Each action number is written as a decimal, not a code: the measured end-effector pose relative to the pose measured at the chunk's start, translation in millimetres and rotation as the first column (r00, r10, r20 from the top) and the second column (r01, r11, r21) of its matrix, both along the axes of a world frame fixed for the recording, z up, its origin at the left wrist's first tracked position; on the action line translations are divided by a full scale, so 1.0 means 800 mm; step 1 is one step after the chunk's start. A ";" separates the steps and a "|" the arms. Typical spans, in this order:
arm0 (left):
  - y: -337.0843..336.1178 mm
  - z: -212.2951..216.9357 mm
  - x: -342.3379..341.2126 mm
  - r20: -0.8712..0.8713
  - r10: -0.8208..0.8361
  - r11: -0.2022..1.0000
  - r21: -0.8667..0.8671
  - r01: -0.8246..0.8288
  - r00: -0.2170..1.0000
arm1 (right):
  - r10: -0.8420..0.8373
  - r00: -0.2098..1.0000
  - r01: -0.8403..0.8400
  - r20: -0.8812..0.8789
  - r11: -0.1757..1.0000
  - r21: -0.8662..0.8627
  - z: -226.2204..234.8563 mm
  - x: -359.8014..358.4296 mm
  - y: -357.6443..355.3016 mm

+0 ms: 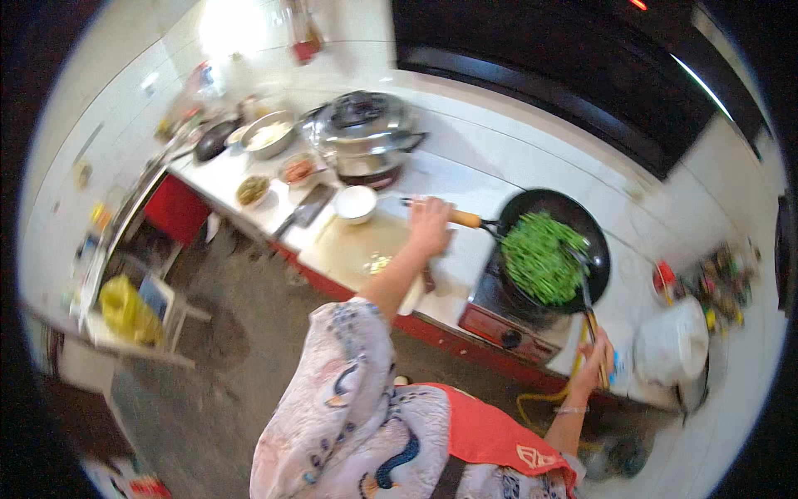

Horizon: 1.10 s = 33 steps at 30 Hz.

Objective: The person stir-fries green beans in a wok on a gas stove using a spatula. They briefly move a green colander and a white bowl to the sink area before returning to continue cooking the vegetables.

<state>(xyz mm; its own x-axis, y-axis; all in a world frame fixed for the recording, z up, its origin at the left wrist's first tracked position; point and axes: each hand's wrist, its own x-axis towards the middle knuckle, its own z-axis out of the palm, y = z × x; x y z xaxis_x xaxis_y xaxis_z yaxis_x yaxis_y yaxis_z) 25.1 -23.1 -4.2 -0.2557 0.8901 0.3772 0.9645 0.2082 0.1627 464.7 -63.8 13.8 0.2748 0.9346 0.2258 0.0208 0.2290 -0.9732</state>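
A black wok (pixel 600 237) sits on a gas stove (pixel 511 324), filled with chopped green vegetables (pixel 542 259). My left hand (pixel 430 226) is closed around the wok's long handle (pixel 465 219), which has a wooden part. On the near right side, my right hand (pixel 596 359) grips the wooden handle of a metal spatula (pixel 587 295). The spatula's head reaches in among the greens at the wok's right side, and its tip is partly hidden by them.
Left of the stove lie a cutting board (pixel 332 254) with small chopped pieces, a white bowl (pixel 356 205) and a cleaver (pixel 314 205). Behind stands a steel pot (pixel 363 137). A white bucket (pixel 673 341) is at right; a yellow bag (pixel 129 308) rests low at left.
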 end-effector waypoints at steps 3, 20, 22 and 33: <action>-0.015 0.011 0.006 0.019 0.019 0.999 0.042 -0.020 1.000 | 0.070 0.997 -0.073 0.042 0.995 0.068 0.010 0.003 -0.006; -0.016 0.001 0.004 0.101 0.116 0.993 0.023 -0.119 0.988 | 0.255 0.940 -0.300 0.228 0.935 0.188 -0.017 0.010 0.003; -0.017 -0.003 0.007 0.091 0.149 0.988 0.015 -0.151 0.985 | 0.297 0.912 -0.353 0.283 0.919 0.174 -0.018 0.019 0.010; -0.001 0.001 0.013 -0.014 0.085 0.994 0.065 -0.084 0.996 | 0.268 0.817 -0.450 0.510 0.850 0.274 -0.010 0.028 0.003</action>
<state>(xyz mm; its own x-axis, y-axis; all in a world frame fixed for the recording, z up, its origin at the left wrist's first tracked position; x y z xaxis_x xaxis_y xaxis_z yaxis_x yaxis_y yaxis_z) 35.5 -23.6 -3.6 -0.3219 0.8396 0.4376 0.9467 0.2787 0.1618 487.2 -61.7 5.6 -0.2769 0.7659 0.5803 0.2645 0.6413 -0.7202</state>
